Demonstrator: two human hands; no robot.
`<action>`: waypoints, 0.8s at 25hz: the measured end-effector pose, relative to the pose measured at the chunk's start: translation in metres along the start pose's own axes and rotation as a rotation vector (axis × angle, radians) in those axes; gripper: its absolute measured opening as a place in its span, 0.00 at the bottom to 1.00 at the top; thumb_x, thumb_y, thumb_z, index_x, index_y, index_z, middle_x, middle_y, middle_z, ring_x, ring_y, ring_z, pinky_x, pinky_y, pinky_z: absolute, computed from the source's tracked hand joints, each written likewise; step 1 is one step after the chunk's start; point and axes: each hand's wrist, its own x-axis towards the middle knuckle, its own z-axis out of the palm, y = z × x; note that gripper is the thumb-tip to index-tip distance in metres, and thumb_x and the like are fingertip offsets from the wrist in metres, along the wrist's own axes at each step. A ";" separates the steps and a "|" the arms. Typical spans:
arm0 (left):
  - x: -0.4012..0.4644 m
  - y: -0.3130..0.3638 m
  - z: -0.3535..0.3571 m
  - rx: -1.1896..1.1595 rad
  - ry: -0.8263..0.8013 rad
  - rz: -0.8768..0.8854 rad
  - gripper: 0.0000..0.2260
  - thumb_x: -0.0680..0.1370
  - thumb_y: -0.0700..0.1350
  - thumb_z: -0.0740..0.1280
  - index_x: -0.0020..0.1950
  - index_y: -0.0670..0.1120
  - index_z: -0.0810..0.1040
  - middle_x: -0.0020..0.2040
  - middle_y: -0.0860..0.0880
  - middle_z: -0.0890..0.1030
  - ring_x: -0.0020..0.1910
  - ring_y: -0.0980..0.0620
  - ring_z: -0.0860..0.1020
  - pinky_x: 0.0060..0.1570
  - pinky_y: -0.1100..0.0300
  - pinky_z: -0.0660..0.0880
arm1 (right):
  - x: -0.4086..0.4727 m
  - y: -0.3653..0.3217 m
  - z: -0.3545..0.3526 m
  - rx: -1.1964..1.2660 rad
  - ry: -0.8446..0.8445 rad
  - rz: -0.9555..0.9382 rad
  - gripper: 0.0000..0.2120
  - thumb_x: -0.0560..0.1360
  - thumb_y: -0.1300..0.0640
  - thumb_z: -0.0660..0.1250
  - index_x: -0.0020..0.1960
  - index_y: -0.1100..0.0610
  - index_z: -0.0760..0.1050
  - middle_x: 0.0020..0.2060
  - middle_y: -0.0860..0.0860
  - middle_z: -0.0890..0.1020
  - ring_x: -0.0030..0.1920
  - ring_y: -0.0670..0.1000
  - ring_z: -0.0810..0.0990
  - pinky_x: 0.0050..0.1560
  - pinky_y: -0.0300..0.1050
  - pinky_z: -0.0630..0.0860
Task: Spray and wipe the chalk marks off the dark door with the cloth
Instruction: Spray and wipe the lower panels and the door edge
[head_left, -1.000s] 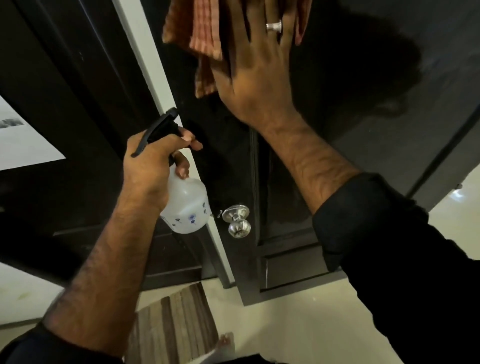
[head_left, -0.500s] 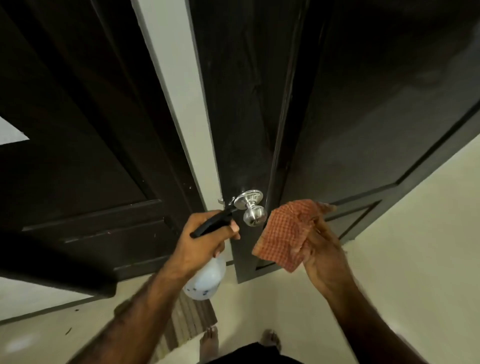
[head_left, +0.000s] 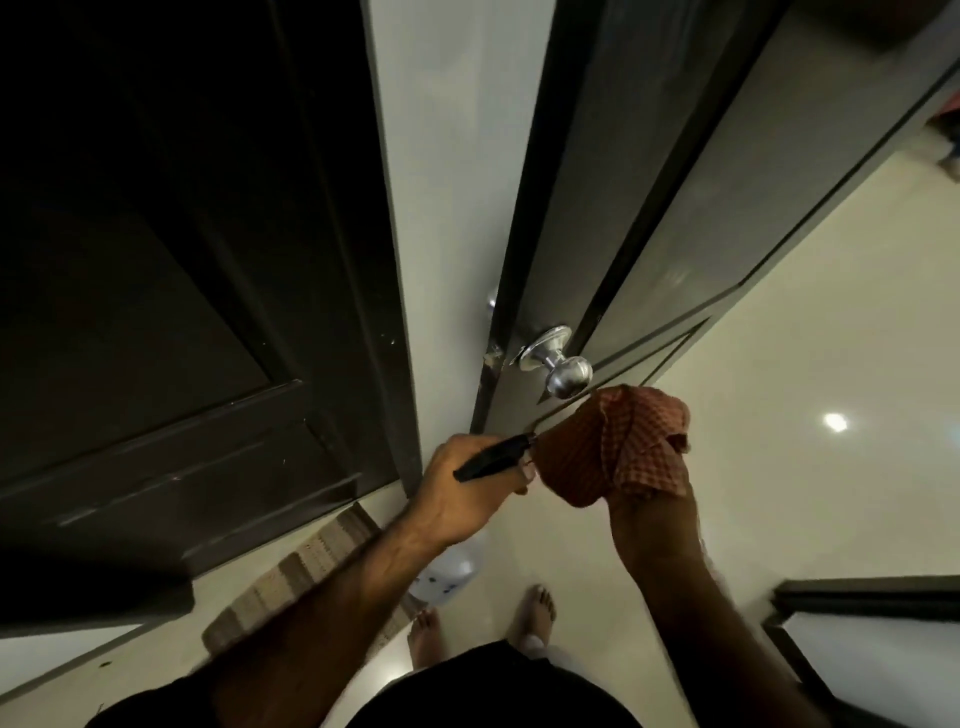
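Orange checked cloth (head_left: 618, 447) is bunched up in the right hand (head_left: 652, 525), which grips it from below. Just left of it, the left hand (head_left: 467, 493) is wrapped around the black trigger top of a white plastic spray bottle (head_left: 447, 571); the nozzle almost touches the cloth. Above both hands is the round silver knob (head_left: 563, 369) near the dark door's (head_left: 649, 208) edge. Pale shiny floor (head_left: 805, 389) spreads out to the right.
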 end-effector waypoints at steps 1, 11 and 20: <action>0.001 0.004 -0.006 -0.044 0.021 -0.021 0.08 0.80 0.42 0.75 0.40 0.49 0.84 0.32 0.52 0.82 0.30 0.55 0.78 0.33 0.58 0.75 | 0.001 -0.003 0.004 -0.087 -0.002 -0.077 0.10 0.87 0.62 0.58 0.53 0.59 0.77 0.38 0.49 0.82 0.40 0.50 0.79 0.42 0.42 0.80; 0.011 0.025 -0.022 -0.208 0.162 -0.007 0.08 0.77 0.41 0.76 0.42 0.53 0.82 0.34 0.57 0.84 0.32 0.61 0.80 0.32 0.64 0.78 | 0.006 -0.004 0.072 -1.226 -0.176 -0.681 0.20 0.80 0.54 0.74 0.69 0.53 0.73 0.65 0.53 0.76 0.55 0.48 0.78 0.55 0.47 0.80; -0.007 0.013 -0.044 -0.340 0.210 -0.086 0.11 0.77 0.43 0.77 0.50 0.55 0.78 0.46 0.47 0.87 0.39 0.54 0.81 0.41 0.57 0.76 | 0.030 -0.009 0.105 -0.209 -0.019 0.183 0.21 0.84 0.42 0.66 0.66 0.57 0.79 0.56 0.61 0.87 0.56 0.62 0.87 0.51 0.58 0.86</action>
